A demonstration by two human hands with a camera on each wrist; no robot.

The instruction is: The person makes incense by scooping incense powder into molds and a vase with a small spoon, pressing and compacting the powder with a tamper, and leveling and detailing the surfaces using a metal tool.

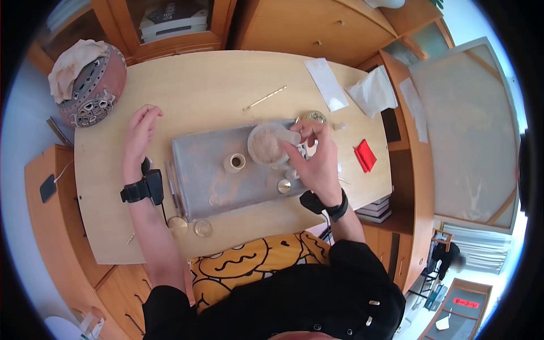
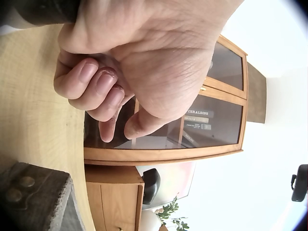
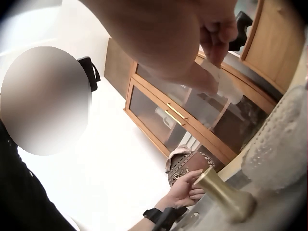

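Observation:
In the head view the right hand (image 1: 318, 164) pinches a small translucent piece (image 1: 289, 136) between thumb and fingers, over the rim of a round clear container (image 1: 264, 146) of pinkish-grey powder. The right wrist view shows this hand (image 3: 192, 45) with the translucent piece (image 3: 229, 90) above the textured container (image 3: 276, 149). A brass flared vessel (image 1: 234, 163) stands left of the container on a grey tray (image 1: 195, 195). Left of the tray, the left hand (image 1: 143, 133) holds nothing; in the left wrist view its fingers curl loosely (image 2: 139, 62).
A gold stick (image 1: 265, 98) lies beyond the tray. White paper (image 1: 327, 85) and a red packet (image 1: 365, 156) lie to the right. Small round lids (image 1: 203, 228) sit near the front edge. A pierced reddish pot (image 1: 107, 85) with a cloth stands at the back left.

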